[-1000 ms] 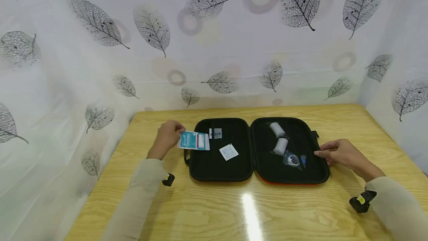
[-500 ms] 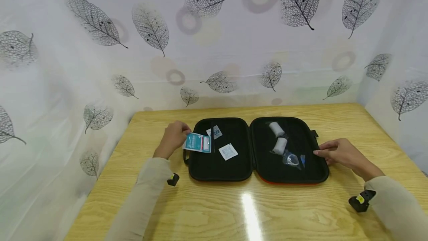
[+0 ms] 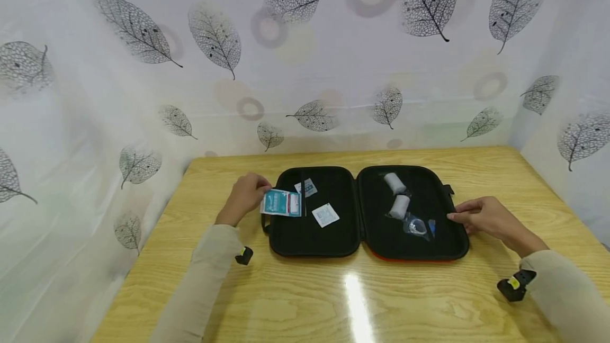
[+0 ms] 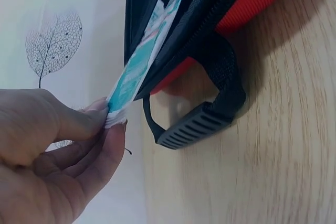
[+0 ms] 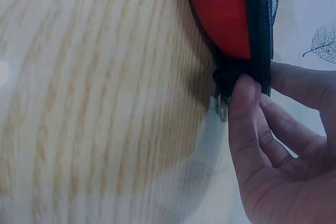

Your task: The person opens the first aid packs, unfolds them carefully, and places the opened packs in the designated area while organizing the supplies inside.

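Observation:
A black-lined zip case [image 3: 329, 242] with a red outer shell lies unfolded on the table. My left hand [image 3: 244, 198] pinches one end of a flat teal-and-white packet [image 3: 281, 202] between thumb and fingers. In the left wrist view that packet [image 4: 131, 82] slants into the case past the zip edge, above the carry handle [image 4: 191, 127]. Its far end lies by a thin black strap [image 3: 304, 192]. At the case's right rim, my right hand [image 3: 488, 218] holds the edge, thumb and fingers on either side; the right wrist view shows this grip beside the red shell [image 5: 220, 14].
In the left half lie a small grey-white sachet [image 3: 308, 188] and a white square packet [image 3: 326, 215]. The right half holds two white rolls [image 3: 394, 184], a clear bag [image 3: 415, 226] and a small blue item [image 3: 432, 226]. A leaf-print curtain [image 3: 333, 68] hangs behind the table.
My left hand has moved slightly right with the teal packet, whose end has come to the strap. The small sachet has turned a little. My right hand stays on the rim.

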`<action>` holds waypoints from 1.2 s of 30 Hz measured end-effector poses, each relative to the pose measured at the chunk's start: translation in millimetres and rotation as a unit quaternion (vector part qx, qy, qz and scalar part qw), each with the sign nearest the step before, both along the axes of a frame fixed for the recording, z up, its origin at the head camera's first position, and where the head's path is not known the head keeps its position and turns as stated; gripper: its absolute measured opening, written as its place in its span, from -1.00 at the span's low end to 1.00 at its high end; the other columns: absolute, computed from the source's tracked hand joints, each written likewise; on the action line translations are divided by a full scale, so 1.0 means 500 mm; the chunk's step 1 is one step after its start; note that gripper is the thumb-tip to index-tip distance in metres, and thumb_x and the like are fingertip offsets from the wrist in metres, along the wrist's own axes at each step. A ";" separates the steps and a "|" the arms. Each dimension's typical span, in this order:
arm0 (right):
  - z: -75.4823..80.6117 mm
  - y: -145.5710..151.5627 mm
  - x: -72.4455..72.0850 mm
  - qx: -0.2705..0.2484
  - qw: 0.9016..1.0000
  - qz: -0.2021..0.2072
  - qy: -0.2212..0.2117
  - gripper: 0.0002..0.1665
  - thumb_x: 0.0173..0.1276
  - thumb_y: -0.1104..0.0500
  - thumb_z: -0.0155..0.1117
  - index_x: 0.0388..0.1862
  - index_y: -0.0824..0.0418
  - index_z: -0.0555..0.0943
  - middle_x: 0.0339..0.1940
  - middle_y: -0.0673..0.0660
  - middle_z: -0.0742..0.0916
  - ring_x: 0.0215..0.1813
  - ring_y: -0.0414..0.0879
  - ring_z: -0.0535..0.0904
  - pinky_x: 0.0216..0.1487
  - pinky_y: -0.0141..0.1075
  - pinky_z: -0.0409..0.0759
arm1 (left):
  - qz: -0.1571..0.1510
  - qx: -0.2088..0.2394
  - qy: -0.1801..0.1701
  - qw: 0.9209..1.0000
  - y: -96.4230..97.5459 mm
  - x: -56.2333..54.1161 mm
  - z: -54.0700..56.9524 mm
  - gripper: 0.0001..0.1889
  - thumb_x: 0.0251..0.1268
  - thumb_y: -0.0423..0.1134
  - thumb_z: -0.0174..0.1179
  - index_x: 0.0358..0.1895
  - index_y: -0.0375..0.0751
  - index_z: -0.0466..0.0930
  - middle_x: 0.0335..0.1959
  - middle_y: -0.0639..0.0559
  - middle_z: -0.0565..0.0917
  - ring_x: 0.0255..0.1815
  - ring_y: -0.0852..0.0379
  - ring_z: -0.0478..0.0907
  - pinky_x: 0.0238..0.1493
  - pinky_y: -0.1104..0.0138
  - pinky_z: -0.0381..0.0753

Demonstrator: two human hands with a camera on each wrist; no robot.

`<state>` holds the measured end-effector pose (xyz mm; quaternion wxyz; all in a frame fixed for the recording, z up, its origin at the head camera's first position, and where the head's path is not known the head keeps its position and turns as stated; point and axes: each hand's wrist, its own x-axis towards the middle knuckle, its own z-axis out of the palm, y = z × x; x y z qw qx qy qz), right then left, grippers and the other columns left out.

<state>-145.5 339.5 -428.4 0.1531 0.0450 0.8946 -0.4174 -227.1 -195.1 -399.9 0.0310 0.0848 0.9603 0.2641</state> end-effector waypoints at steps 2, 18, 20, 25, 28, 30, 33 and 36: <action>0.000 -0.001 0.000 -0.001 1.000 0.001 0.000 -0.19 0.43 -0.04 0.36 0.25 0.67 0.42 -0.07 0.34 0.74 -0.25 -0.05 0.71 -0.23 -0.20 0.72 | 0.001 0.004 -0.006 1.000 -0.003 0.002 0.001 -0.79 0.52 -0.31 0.15 -0.10 -0.36 0.74 -0.14 -0.20 0.74 -0.15 -0.08 0.64 -0.03 0.04 0.64; 0.000 -0.001 0.000 -0.003 1.000 0.003 -0.004 -0.16 0.45 -0.06 0.34 0.28 0.67 0.39 0.01 0.41 0.71 -0.22 -0.04 0.70 -0.20 -0.19 0.72 | -0.009 0.016 0.002 1.000 0.024 -0.006 -0.012 -0.80 0.52 -0.30 0.16 -0.16 -0.33 0.75 -0.21 -0.16 0.74 -0.28 -0.02 0.62 -0.15 0.09 0.64; 0.000 -0.001 0.000 -0.003 1.000 0.003 -0.004 -0.16 0.45 -0.06 0.34 0.28 0.67 0.39 0.01 0.42 0.71 -0.22 -0.04 0.71 -0.20 -0.19 0.72 | -0.003 0.017 0.003 1.000 0.028 -0.007 -0.013 -0.80 0.52 -0.30 0.16 -0.17 -0.33 0.75 -0.21 -0.16 0.74 -0.29 -0.01 0.61 -0.16 0.10 0.64; -0.001 0.001 -0.001 -0.004 1.000 0.005 -0.003 -0.15 0.45 -0.06 0.34 0.28 0.67 0.39 0.03 0.43 0.70 -0.19 -0.03 0.71 -0.20 -0.19 0.72 | 0.002 0.022 -0.002 1.000 0.030 -0.007 -0.016 -0.80 0.51 -0.30 0.17 -0.19 -0.34 0.75 -0.25 -0.15 0.73 -0.33 0.01 0.59 -0.22 0.14 0.63; -0.001 0.003 -0.001 -0.003 1.000 0.005 -0.002 -0.15 0.45 -0.07 0.34 0.29 0.68 0.39 0.06 0.46 0.68 -0.16 -0.03 0.71 -0.19 -0.19 0.72 | -0.002 0.024 -0.007 1.000 0.033 -0.006 -0.018 -0.80 0.51 -0.30 0.17 -0.18 -0.35 0.75 -0.27 -0.14 0.73 -0.36 0.02 0.57 -0.27 0.17 0.61; -0.001 0.003 -0.001 -0.003 1.000 0.005 -0.003 -0.14 0.45 -0.07 0.34 0.29 0.68 0.39 0.06 0.47 0.68 -0.15 -0.03 0.71 -0.19 -0.19 0.72 | -0.004 0.024 -0.007 1.000 0.036 -0.005 -0.018 -0.80 0.51 -0.30 0.17 -0.17 -0.34 0.76 -0.27 -0.14 0.73 -0.36 0.02 0.57 -0.27 0.17 0.60; -0.001 0.002 -0.001 -0.003 1.000 0.004 -0.004 -0.15 0.45 -0.07 0.34 0.29 0.68 0.38 0.05 0.46 0.68 -0.16 -0.02 0.71 -0.18 -0.18 0.72 | -0.002 0.020 -0.005 1.000 0.043 -0.005 -0.019 -0.80 0.51 -0.29 0.18 -0.17 -0.33 0.76 -0.25 -0.14 0.73 -0.34 0.01 0.58 -0.24 0.15 0.62; 0.000 0.000 -0.001 -0.003 1.000 0.004 -0.005 -0.16 0.45 -0.05 0.34 0.29 0.68 0.39 0.04 0.46 0.69 -0.18 -0.02 0.71 -0.19 -0.18 0.72 | 0.002 0.019 -0.009 1.000 0.049 -0.004 -0.021 -0.80 0.50 -0.28 0.18 -0.15 -0.32 0.76 -0.21 -0.16 0.73 -0.29 -0.01 0.60 -0.18 0.11 0.64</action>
